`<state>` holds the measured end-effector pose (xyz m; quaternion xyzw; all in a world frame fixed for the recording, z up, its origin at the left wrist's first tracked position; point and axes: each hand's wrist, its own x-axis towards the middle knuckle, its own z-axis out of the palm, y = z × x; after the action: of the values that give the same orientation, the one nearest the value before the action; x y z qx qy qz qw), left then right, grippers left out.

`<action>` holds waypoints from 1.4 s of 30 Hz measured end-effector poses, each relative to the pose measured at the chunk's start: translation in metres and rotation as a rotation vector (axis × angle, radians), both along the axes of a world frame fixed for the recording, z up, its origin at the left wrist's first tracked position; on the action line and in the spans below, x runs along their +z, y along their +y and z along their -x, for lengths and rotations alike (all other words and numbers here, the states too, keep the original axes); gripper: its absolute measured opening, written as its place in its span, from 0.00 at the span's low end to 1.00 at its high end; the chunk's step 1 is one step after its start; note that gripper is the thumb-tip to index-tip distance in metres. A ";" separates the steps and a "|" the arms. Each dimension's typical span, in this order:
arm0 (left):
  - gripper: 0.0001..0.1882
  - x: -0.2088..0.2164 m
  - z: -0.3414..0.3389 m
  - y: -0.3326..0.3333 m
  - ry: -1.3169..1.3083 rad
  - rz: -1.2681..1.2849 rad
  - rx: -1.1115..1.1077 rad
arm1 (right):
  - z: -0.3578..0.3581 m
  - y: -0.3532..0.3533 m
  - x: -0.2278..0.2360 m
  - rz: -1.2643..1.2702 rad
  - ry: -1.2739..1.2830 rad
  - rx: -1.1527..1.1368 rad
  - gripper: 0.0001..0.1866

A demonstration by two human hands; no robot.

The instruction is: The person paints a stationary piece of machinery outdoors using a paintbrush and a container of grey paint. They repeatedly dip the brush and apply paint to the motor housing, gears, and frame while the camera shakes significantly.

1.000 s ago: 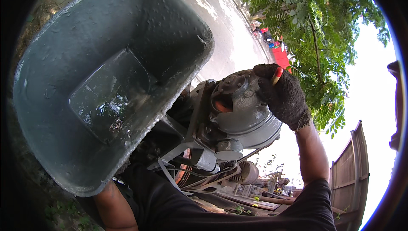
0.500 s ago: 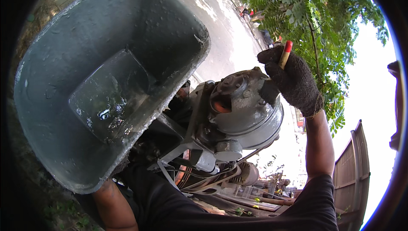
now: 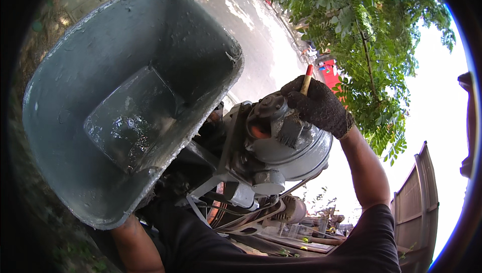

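A large grey plastic tub point(image 3: 55, 97), tilted with its mouth toward me, fills the left side, with a little wet, shiny grey paint point(image 3: 131, 132) at its bottom. My left forearm reaches up to its lower edge. My left hand point(image 3: 146, 198) is mostly hidden behind the rim and supports the tub; its fingers do not show. In its dark knitted glove, my right hand point(image 3: 321, 105) is closed around a paintbrush point(image 3: 306, 80) with a pale, red-tipped handle. The dark bristles point down against the rounded housing of a grey-painted machine point(image 3: 281, 152).
Below the housing are a metal frame point(image 3: 203, 187), cables and a ribbed motor point(image 3: 293, 209). Leafy branches point(image 3: 361, 37) hang at the upper right. A paved road point(image 3: 251, 32) stretches beyond the machine, and a corrugated metal panel point(image 3: 415, 208) stands at the right.
My right hand has moved left and down with the brush, bringing the bristles onto the housing's front. The tub has shifted slightly.
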<state>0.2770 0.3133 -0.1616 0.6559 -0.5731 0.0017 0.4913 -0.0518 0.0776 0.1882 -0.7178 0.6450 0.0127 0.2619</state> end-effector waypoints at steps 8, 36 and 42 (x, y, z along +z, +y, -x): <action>0.46 -0.001 -0.005 -0.009 -0.033 0.017 -0.028 | 0.064 -0.060 0.029 0.403 0.128 0.065 0.12; 0.45 0.010 -0.011 -0.036 -0.121 0.108 -0.008 | 0.153 -0.070 0.041 0.584 -0.053 -0.151 0.17; 0.45 0.032 -0.019 -0.047 -0.176 0.145 -0.002 | 0.121 -0.039 0.021 0.334 -0.042 -0.104 0.14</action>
<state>0.2956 0.2658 -0.1297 0.6154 -0.6131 0.1001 0.4852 -0.1729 0.0385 0.2088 -0.7170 0.6688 -0.1232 0.1528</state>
